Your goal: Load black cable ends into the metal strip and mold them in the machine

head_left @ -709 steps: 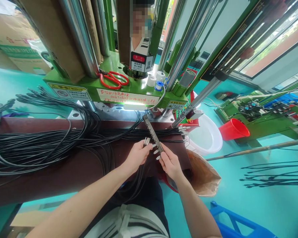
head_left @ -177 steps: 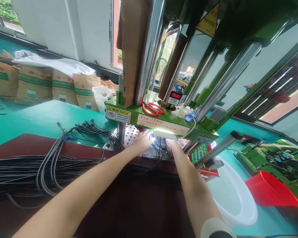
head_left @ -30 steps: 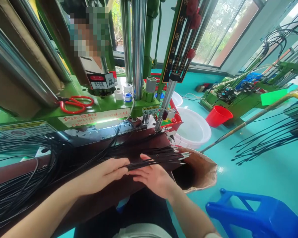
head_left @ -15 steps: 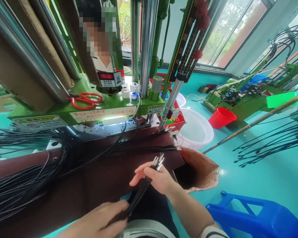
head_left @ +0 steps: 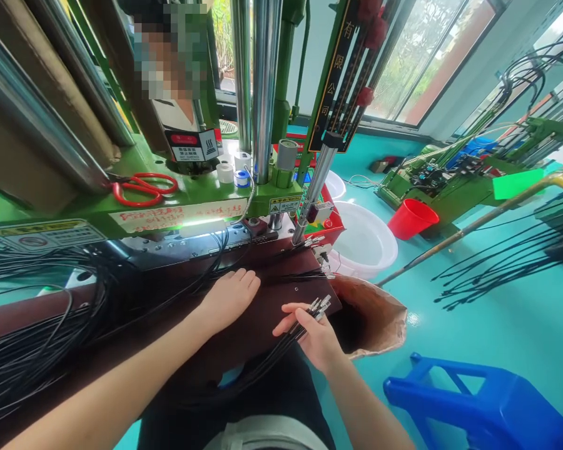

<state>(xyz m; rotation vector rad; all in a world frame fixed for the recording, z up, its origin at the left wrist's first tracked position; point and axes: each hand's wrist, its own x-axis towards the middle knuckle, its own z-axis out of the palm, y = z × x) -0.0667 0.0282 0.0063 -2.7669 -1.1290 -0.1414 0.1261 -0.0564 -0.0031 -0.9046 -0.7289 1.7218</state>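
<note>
My right hand (head_left: 310,332) pinches a small bundle of black cables (head_left: 281,345) whose metal plug ends (head_left: 319,306) stick out past my fingers, over the near right corner of the dark brown bench (head_left: 263,315). The bundle trails down toward my lap. My left hand (head_left: 229,298) rests farther in on the bench, fingers stretched out together, touching black cables (head_left: 201,284) that run to the green press (head_left: 169,209). A large mass of black cables (head_left: 37,312) covers the left of the bench.
Red scissors (head_left: 143,187) and tape rolls (head_left: 229,170) sit on the press ledge. A brown paper bag (head_left: 378,315) hangs open at the bench's right end, with a white basin (head_left: 363,240), red bucket (head_left: 413,219) and blue stool (head_left: 478,406) on the teal floor. A person stands behind the press.
My left hand let go of the bundle near my lap and moved up onto the bench cables. My right hand kept its bundle and shifted slightly right and down.
</note>
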